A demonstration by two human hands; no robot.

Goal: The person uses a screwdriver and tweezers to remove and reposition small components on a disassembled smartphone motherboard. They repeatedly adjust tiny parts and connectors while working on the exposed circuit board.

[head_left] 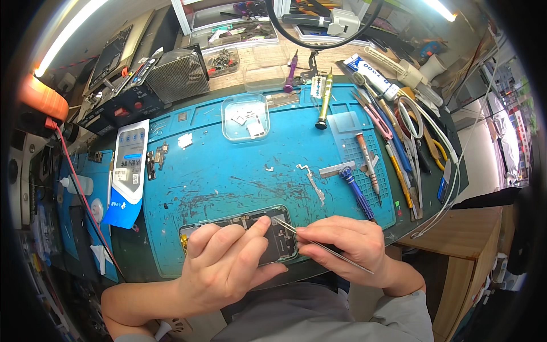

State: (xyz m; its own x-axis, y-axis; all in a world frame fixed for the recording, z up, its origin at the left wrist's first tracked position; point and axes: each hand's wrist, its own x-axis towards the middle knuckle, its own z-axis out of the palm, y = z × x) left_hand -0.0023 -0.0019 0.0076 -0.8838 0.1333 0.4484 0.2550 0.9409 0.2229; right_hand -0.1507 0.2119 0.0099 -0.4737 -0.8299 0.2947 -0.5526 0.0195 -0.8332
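Fingers and work. The right hand (350, 242) has its thumb and fingers closed on slim metal tweezers (337, 254), whose tips lie over the right part of an opened phone (282, 246); whether the tips grip anything is too small to tell. The left hand (222, 262) is loosely bent, its index fingertip on or just above the phone beside the tips and its thumb near the closer long edge; any firm grip there cannot be made out. The phone lies lengthwise at the near edge of the blue mat (222, 171).

Hazards (judged). A slip of the tweezers could scratch or short exposed parts, or nick the left index finger. Uneven left-hand pressure could slide the phone, and a sleeve or wrist could sweep small parts away.

Surroundings. The left hand itself covers much of the phone. Beyond lie a thin pale strip (312, 183) and a clear box (245, 118) of small parts; a blue screwdriver (357, 194) limits rightward reach, with a brown-handled driver (368, 162) behind it. Pliers and other tools crowd the bench (132, 251) at right; a blue-and-white packet (129, 171) and a red cable (84, 196) stand at left.
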